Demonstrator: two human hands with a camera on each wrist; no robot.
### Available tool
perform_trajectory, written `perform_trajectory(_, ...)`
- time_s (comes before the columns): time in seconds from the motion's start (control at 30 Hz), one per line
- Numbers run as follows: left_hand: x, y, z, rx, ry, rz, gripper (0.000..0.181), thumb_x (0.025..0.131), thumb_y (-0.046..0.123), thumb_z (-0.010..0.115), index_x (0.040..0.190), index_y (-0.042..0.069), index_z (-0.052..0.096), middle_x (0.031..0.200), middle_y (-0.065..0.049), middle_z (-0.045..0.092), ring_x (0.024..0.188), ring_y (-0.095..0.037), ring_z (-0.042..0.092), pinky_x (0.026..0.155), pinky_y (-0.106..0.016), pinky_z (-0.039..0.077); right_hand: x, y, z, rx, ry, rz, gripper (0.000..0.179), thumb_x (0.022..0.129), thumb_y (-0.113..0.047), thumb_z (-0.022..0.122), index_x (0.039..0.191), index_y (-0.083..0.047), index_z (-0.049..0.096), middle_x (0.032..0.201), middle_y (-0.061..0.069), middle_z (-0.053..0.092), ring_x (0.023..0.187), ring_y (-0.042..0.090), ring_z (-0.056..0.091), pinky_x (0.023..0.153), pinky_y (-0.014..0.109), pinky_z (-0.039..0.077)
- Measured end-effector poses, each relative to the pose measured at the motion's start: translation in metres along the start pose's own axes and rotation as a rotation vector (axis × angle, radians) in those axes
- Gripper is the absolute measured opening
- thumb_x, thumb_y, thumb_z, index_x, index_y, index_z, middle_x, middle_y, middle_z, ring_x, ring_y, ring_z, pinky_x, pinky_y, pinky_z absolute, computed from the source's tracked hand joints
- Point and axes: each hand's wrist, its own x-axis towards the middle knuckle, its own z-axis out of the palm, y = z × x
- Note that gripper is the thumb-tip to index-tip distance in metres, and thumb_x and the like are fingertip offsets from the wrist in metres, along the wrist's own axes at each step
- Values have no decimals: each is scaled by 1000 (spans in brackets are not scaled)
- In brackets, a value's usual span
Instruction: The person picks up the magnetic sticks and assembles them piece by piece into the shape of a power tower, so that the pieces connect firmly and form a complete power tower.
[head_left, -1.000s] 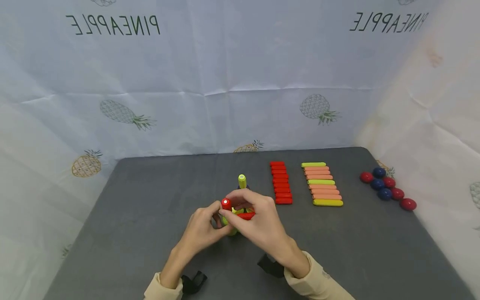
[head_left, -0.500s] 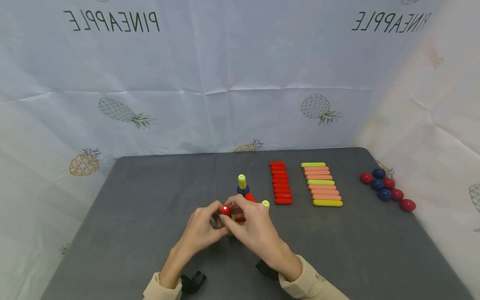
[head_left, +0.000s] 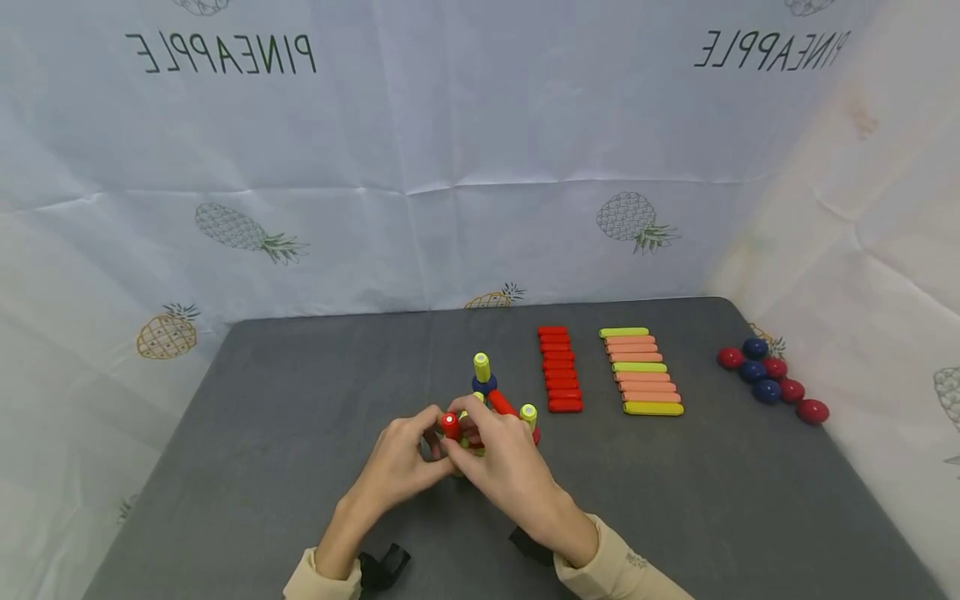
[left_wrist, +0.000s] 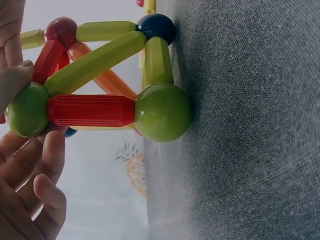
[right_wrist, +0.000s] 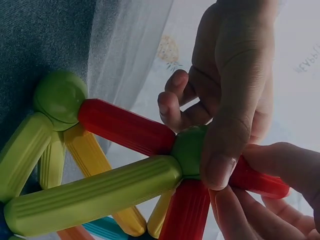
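A frame of ribbed magnetic sticks and balls stands on the table between the hands. My left hand (head_left: 401, 454) grips a green ball (right_wrist: 189, 150) at its upper corner, thumb on one side and fingers on the other. A red stick (head_left: 449, 425) points up from that ball, its end pinched by my right hand (head_left: 513, 467). Another red stick (left_wrist: 91, 110) runs down to a lower green ball (left_wrist: 164, 112). A yellow-green stick (left_wrist: 95, 62) slopes to a blue ball (left_wrist: 157, 28). In the head view, my fingers hide much of the near side of the frame.
Right of the frame lies a row of red sticks (head_left: 558, 367). Beside it is a row of orange and yellow-green sticks (head_left: 643, 377). Red and blue balls (head_left: 767, 392) cluster at the table's right edge. A pineapple-print cloth (head_left: 420, 150) hangs behind.
My right hand has shifted slightly left and down, uncovering more of the frame's far side. The upright red stick sits a little lower in view. My left hand has hardly moved.
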Motion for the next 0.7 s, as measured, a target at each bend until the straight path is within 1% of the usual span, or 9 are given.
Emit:
perform_trajectory(0.27, -3, -2, -1, -11, -18, -10, 28, 78, 10, 85, 91, 17, 61, 77, 7, 70, 65, 2, 59, 57, -18, 49, -2, 0, 4, 13, -7, 4, 32, 83, 0, 81, 108, -10, 63, 90, 5, 78, 80, 13, 76, 74, 24, 61)
perform_trajectory(0.37, -3, -3, -2, -16, -19, -8, 28, 77, 9, 85, 90, 18, 61, 77, 7, 70, 65, 1, 60, 57, -18, 49, -2, -1, 3, 19, -14, 7, 35, 84, -1, 81, 113, -8, 63, 93, 5, 78, 82, 13, 76, 75, 24, 61)
perform_trajectory(0.43, -3, -3, -2, -21, -18, -7, 29, 77, 9, 85, 90, 18, 61, 77, 7, 70, 65, -1, 60, 57, -18, 49, -3, -3, 0, 2, -12, 9, 39, 83, -3, 82, 118, -7, 65, 94, 5, 78, 81, 14, 76, 73, 26, 61)
perform_trajectory(0.47, -3, -3, -2, -18, -15, -3, 29, 78, 10, 86, 90, 18, 60, 76, 7, 70, 65, -1, 60, 56, -18, 48, -3, -5, -3, -7, -9, 3, 40, 83, -5, 83, 119, -8, 66, 95, 5, 78, 82, 14, 76, 73, 27, 62)
perform_trajectory(0.5, -3, -3, -2, -18, -11, 3, 29, 78, 11, 86, 89, 17, 60, 76, 7, 70, 64, -1, 60, 55, -18, 48, -3, -7, -8, -17, -4, -4, 40, 83, -7, 84, 119, -9, 67, 95, 4, 78, 82, 13, 76, 76, 29, 61)
perform_trajectory(0.53, -2, -2, -2, -17, -7, 6, 29, 79, 13, 87, 89, 18, 60, 74, 7, 69, 63, 0, 59, 54, -18, 47, -2, -10, -14, -16, 4, -9, 38, 83, -8, 84, 118, -9, 69, 94, 3, 78, 80, 12, 76, 75, 28, 61)
perform_trajectory(0.63, -1, -1, -1, -8, 2, 14, 31, 80, 21, 88, 90, 20, 59, 71, 8, 67, 60, 4, 57, 50, -17, 44, 5, -14, -43, -10, 61, -35, 29, 83, -12, 85, 110, -11, 75, 89, 1, 78, 76, 8, 74, 73, 27, 61)
perform_trajectory(0.7, 0, -1, -2, -8, 8, 12, 32, 80, 25, 89, 90, 21, 59, 69, 8, 66, 59, 6, 55, 48, -17, 42, 17, -12, -64, 9, 62, -21, 25, 83, -15, 86, 106, -11, 77, 89, 0, 78, 77, 8, 73, 74, 27, 60)
